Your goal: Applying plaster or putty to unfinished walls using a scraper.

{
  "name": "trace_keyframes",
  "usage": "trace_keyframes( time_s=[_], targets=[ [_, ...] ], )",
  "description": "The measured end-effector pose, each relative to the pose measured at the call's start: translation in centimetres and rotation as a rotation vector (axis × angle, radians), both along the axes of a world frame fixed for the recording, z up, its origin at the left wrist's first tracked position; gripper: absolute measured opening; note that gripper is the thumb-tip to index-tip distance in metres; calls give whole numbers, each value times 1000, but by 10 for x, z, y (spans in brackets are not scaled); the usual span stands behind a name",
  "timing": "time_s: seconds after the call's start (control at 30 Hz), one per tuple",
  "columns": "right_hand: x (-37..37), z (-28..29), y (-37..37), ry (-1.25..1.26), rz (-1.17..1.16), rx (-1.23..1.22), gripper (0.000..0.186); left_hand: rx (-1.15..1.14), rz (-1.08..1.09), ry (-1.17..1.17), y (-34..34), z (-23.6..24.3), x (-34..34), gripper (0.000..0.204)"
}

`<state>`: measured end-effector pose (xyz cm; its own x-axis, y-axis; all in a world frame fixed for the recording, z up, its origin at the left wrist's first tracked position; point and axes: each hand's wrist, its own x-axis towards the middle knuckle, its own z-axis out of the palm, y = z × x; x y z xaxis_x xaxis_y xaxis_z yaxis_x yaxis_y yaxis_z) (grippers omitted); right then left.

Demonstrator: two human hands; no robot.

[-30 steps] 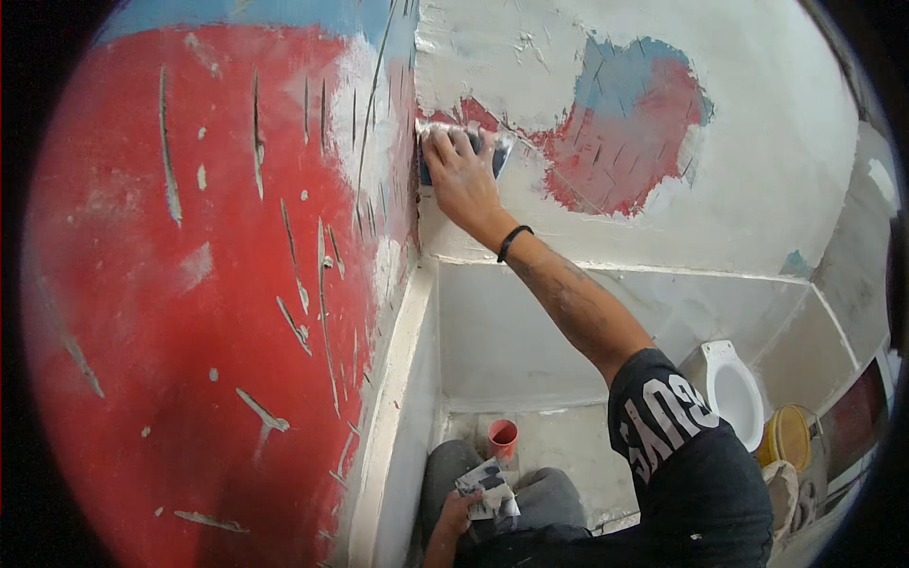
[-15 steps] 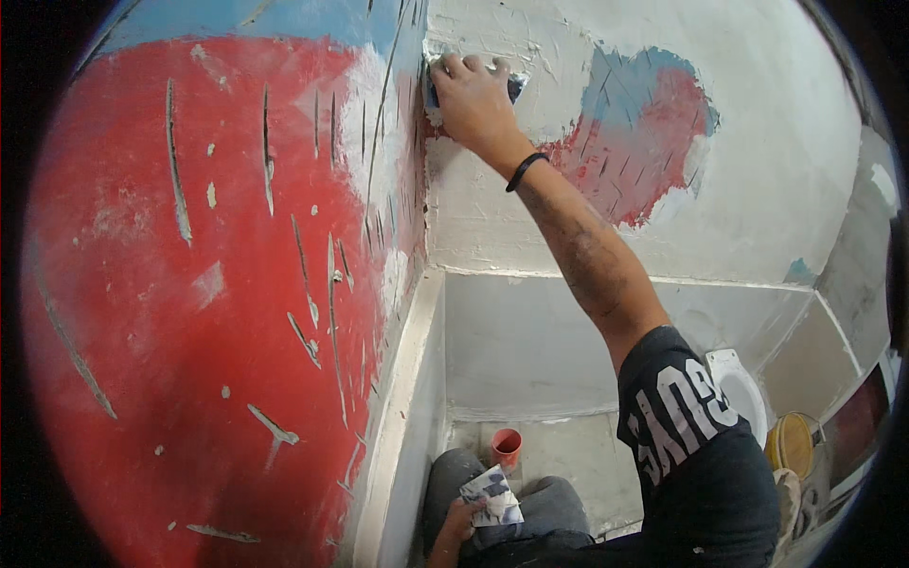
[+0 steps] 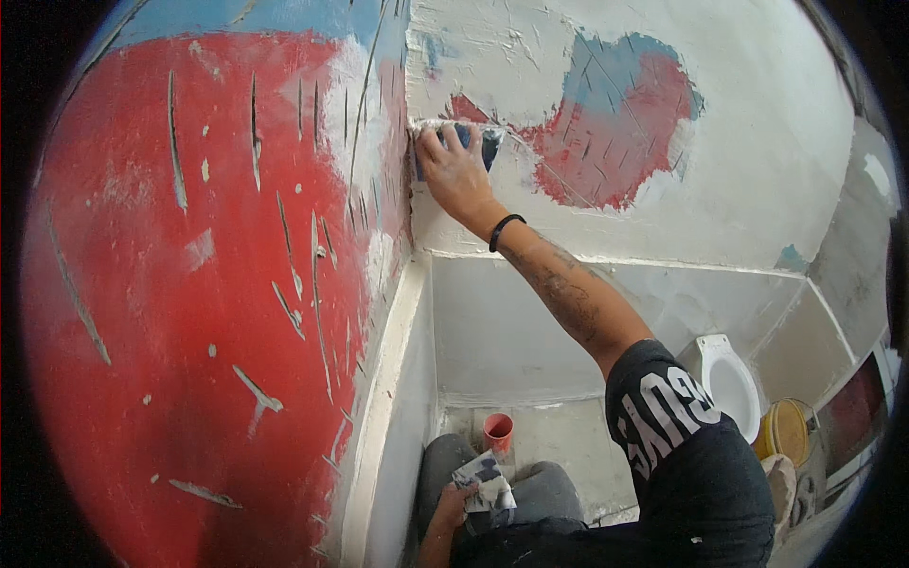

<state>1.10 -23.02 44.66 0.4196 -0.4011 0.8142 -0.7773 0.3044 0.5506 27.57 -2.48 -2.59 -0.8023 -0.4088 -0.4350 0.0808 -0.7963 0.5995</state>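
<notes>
My right hand point(image 3: 459, 180) grips a wide putty knife point(image 3: 491, 145) and presses its blade against the white-plastered wall, close to the inner corner. A ridge of wet putty point(image 3: 454, 123) runs along the blade's upper edge. To the right of it, a bare patch of red and blue paint point(image 3: 620, 118) shows through the white. Down by my lap, my left hand point(image 3: 451, 506) is closed around the edge of a flat, square plate point(image 3: 485, 478) smeared with white putty and dark marks.
A red wall point(image 3: 189, 312) with gouged, partly filled cuts stands close on the left. A grey ledge point(image 3: 530, 327) runs below the white wall. On the floor are a red cup point(image 3: 498, 433), a white toilet point(image 3: 727, 386) and a yellow bucket point(image 3: 784, 431).
My right hand has drawn the putty knife down the wall beside the corner. Some red and blue paint shows above it now. My left hand still holds the plate low.
</notes>
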Motion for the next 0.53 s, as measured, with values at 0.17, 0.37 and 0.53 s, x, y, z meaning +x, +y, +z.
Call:
trace_keyframes(
  time_s=[0.17, 0.37, 0.53],
  targets=[
    [7, 17, 22, -157, 89, -3, 47, 83, 44, 110, 2, -2, -2, 30],
    [-2, 118, 8, -36, 23, -210, 47, 15, 20, 37, 4, 2, -2, 26],
    [-1, 80, -29, -31, -24, -167, 40, 55, 38, 21, 1, -8, -1, 27]
  ],
)
